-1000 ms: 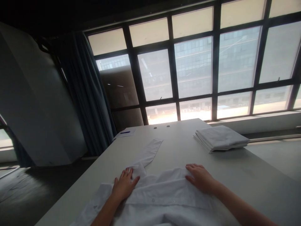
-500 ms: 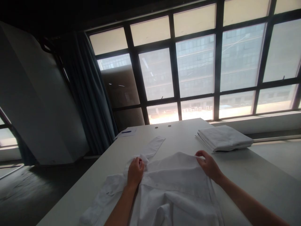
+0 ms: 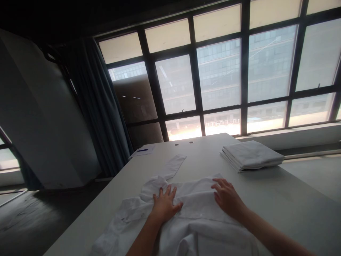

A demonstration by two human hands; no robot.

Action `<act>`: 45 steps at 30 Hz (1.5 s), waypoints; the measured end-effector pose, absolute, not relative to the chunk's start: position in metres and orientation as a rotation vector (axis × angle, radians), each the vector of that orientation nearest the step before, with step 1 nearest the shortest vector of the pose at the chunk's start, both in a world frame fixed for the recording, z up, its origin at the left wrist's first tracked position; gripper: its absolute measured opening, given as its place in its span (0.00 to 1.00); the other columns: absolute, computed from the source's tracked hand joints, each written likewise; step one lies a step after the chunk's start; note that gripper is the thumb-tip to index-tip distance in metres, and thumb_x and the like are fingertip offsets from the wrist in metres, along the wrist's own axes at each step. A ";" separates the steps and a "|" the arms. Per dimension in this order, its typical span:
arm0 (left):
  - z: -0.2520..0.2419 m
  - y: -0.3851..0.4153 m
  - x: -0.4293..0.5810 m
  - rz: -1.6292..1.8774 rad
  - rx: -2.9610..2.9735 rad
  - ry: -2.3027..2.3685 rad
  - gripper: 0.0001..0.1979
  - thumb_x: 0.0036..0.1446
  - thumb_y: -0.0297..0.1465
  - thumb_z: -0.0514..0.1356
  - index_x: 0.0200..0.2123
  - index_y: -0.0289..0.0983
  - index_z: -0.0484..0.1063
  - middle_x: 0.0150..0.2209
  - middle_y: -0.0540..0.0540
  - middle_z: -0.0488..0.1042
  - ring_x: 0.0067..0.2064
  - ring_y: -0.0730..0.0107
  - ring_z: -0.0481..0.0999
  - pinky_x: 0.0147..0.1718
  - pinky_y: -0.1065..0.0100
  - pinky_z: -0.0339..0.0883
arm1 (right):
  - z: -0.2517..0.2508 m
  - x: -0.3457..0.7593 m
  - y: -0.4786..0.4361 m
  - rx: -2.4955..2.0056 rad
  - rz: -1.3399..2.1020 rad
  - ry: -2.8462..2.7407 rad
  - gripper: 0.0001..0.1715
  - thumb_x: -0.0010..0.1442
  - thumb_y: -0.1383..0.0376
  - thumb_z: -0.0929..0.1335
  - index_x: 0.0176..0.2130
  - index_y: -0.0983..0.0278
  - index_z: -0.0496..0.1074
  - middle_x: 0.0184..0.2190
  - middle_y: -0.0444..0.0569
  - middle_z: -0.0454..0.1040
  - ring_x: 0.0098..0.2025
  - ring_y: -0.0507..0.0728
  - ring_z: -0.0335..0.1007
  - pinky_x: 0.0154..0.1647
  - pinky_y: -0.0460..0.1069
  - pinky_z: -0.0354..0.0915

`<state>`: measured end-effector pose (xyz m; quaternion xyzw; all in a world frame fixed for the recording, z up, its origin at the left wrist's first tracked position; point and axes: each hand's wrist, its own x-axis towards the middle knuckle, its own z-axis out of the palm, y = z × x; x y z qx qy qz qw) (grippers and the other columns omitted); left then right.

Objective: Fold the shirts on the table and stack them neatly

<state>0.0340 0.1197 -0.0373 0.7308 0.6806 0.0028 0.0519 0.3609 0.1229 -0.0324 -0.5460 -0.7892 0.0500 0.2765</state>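
A white shirt point(image 3: 194, 209) lies spread over the near part of the white table, with soft wrinkles across its body. One sleeve stretches away from me toward the far end, and more of the cloth lies bunched at the left. My left hand point(image 3: 165, 205) rests flat on the shirt near the collar side, fingers spread. On the right edge of the shirt, my right hand point(image 3: 226, 197) lies with its fingers apart and slightly curved, touching the cloth. Neither hand pinches the fabric.
A stack of folded white cloth point(image 3: 252, 155) sits at the table's right edge. Paper with a dark pen point(image 3: 142, 150) on it lies at the far left corner of the table point(image 3: 205, 153). Windows and a dark curtain point(image 3: 98, 103) stand beyond.
Both hands have let go of the shirt's edge and opened. The left has moved right onto the cloth; the right has shifted slightly left and down. The raised edge now lies lower.
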 end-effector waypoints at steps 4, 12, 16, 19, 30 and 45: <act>-0.042 0.125 0.036 0.011 2.218 2.114 0.44 0.58 0.63 0.44 0.72 0.49 0.48 0.74 0.44 0.42 0.71 0.28 0.38 0.61 0.26 0.32 | -0.038 0.320 0.081 -1.473 0.306 -2.390 0.31 0.63 0.50 0.65 0.62 0.55 0.68 0.67 0.56 0.63 0.68 0.73 0.54 0.66 0.72 0.45; -0.038 0.141 0.019 0.328 2.397 2.116 0.27 0.66 0.50 0.49 0.62 0.46 0.69 0.68 0.40 0.61 0.68 0.39 0.54 0.62 0.37 0.47 | -0.059 0.322 0.086 -1.408 0.451 -2.498 0.44 0.65 0.37 0.54 0.71 0.52 0.53 0.73 0.50 0.47 0.73 0.76 0.34 0.65 0.78 0.20; -0.028 0.132 0.021 0.417 2.502 2.096 0.19 0.68 0.36 0.47 0.49 0.40 0.76 0.52 0.38 0.73 0.57 0.51 0.67 0.58 0.52 0.57 | -0.053 0.337 0.112 -1.391 0.477 -2.565 0.47 0.63 0.34 0.54 0.71 0.52 0.51 0.74 0.51 0.44 0.74 0.73 0.33 0.66 0.76 0.21; -0.022 0.115 0.026 0.359 2.518 2.084 0.18 0.67 0.37 0.48 0.44 0.40 0.77 0.43 0.39 0.75 0.48 0.53 0.72 0.52 0.54 0.61 | -0.050 0.351 0.127 -1.421 0.479 -2.584 0.48 0.63 0.34 0.54 0.71 0.54 0.51 0.74 0.52 0.43 0.74 0.73 0.33 0.67 0.75 0.25; -0.020 0.021 -0.015 -0.326 2.003 2.175 0.42 0.59 0.52 0.54 0.72 0.51 0.44 0.74 0.43 0.39 0.72 0.37 0.44 0.56 0.33 0.56 | -0.032 0.390 0.130 -1.881 0.046 -2.355 0.26 0.62 0.71 0.60 0.54 0.57 0.74 0.68 0.59 0.60 0.68 0.79 0.50 0.56 0.84 0.44; -0.029 0.134 -0.085 0.005 2.230 2.025 0.42 0.58 0.59 0.53 0.71 0.50 0.51 0.74 0.46 0.41 0.73 0.44 0.39 0.66 0.37 0.33 | -0.068 0.363 0.144 -1.824 0.302 -2.333 0.47 0.62 0.35 0.55 0.71 0.52 0.51 0.74 0.51 0.43 0.74 0.75 0.31 0.60 0.83 0.22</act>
